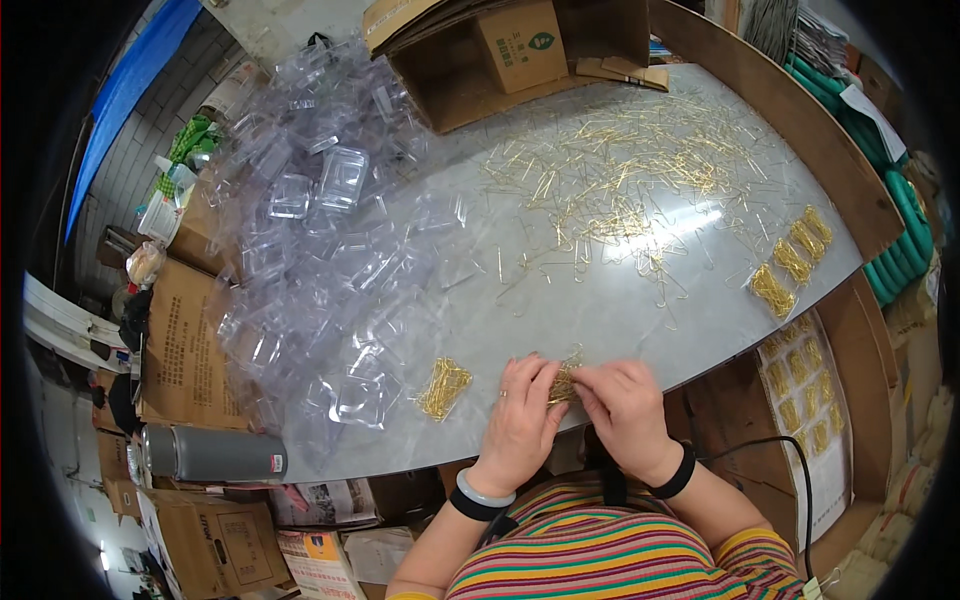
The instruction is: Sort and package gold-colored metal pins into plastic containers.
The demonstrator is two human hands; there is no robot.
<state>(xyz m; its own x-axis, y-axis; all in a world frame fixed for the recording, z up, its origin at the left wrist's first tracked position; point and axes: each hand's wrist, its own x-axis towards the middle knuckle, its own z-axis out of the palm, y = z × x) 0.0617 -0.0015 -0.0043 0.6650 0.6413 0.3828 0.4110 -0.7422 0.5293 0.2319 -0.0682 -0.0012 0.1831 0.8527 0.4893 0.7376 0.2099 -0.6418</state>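
My left hand (522, 408) and my right hand (628, 405) meet at the near edge of the table, fingers closed around a small bunch of gold wire hooks (562, 385). The hands cover much of the bunch, so whether a clear box lies under it I cannot tell. Left of my left hand rests a clear pack filled with gold hooks (443, 388). Many loose gold wire hooks (625, 220) are scattered over the grey table (560, 310) beyond my hands. A big heap of clear plastic boxes (345, 178) spreads over the table's left side.
Several filled packs (773, 290) line the right edge. An open cardboard box (450, 95) stands at the back, and a cardboard wall (800, 110) borders the right. At the near left lies a grey bottle (225, 453). Below right, a carton holds a sheet with more packs (820, 435).
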